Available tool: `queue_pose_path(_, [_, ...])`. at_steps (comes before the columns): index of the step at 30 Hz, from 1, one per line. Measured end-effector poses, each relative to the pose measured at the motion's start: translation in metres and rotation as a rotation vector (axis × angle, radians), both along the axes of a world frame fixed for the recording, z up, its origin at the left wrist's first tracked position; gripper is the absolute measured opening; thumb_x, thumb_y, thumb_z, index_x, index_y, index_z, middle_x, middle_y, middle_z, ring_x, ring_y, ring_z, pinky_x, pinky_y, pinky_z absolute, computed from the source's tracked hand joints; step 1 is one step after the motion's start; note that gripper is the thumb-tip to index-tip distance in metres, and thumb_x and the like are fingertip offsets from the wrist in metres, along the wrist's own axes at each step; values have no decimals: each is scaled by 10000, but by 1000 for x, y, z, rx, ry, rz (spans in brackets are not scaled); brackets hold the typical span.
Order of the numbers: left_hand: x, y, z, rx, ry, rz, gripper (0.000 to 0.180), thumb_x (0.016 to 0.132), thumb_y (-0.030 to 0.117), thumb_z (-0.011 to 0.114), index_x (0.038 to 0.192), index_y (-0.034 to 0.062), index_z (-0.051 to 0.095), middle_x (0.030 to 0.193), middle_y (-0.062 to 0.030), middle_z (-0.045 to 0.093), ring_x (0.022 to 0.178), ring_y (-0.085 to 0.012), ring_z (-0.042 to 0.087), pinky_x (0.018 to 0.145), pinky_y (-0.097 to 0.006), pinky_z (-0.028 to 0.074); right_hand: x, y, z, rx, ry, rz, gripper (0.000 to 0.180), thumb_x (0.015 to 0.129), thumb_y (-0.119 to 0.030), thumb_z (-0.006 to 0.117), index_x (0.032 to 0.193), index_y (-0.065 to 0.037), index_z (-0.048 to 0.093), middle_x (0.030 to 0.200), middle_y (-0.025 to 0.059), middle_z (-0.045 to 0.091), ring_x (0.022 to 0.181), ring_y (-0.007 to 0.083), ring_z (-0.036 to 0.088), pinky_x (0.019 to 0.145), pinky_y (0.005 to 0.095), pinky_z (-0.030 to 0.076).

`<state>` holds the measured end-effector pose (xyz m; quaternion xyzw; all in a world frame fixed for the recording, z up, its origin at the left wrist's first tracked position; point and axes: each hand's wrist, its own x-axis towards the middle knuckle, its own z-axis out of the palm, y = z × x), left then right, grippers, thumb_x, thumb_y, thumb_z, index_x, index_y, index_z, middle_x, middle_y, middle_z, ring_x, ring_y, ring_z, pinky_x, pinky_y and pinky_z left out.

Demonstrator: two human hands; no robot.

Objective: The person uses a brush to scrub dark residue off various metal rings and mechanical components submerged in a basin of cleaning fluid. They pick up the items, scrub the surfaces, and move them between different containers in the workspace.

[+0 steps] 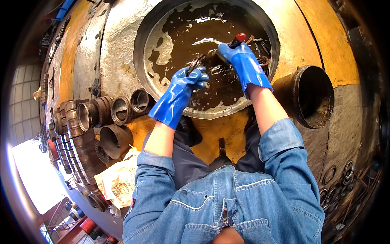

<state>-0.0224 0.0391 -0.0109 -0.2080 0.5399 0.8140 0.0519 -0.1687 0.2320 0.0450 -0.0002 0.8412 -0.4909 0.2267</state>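
Both my hands wear blue rubber gloves and are over a wide round basin (141, 53) of brown, foamy liquid. My left hand (180, 91) is closed on a thin, dark, curved metal piece (196, 63), ring-like in shape. My right hand (242, 61) is wrapped round a tool with a black handle and a red end (240, 38). The tool's working end is down by the metal piece, and I cannot make out its kind. Close to my right hand, several curved brown rings (264, 61) rest inside the basin's right side.
Right of the basin, a large dark metal cylinder (296, 97) lies on its side. On the left are several metal rings and sleeves (121, 110), with a pale printed sack (118, 179) nearer me. More thin rings (348, 170) lie at the lower right. The floor is yellow and grey.
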Motion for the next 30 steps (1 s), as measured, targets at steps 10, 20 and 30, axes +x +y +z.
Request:
queue_pose_path(10, [9, -22, -12, 144, -113, 4, 404, 1040, 210, 657, 1342, -56, 620, 1126, -148, 750, 977, -226, 739, 837, -321, 598, -7, 4, -13, -65, -10, 23, 387, 852, -382, 691, 932, -8, 747, 864, 151, 750, 823, 248, 711, 778, 384, 542])
queue_pose_path(20, [21, -18, 16, -206, -33, 90, 322, 991, 101, 662, 1278, -46, 664, 1155, -105, 727, 975, -185, 689, 929, -335, 565, -1, -48, -20, -308, -147, 510, 363, 891, -407, 647, 788, -70, 737, 703, 24, 690, 687, 125, 631, 671, 312, 494])
queue_pose_path(30, [23, -15, 30, -159, 29, 42, 305, 979, 89, 689, 1260, -29, 668, 1146, -72, 715, 1053, -179, 678, 925, -325, 556, 9, -61, -6, -327, -191, 462, 400, 849, -445, 776, 1002, -77, 806, 930, 51, 777, 800, 157, 683, 771, 333, 554])
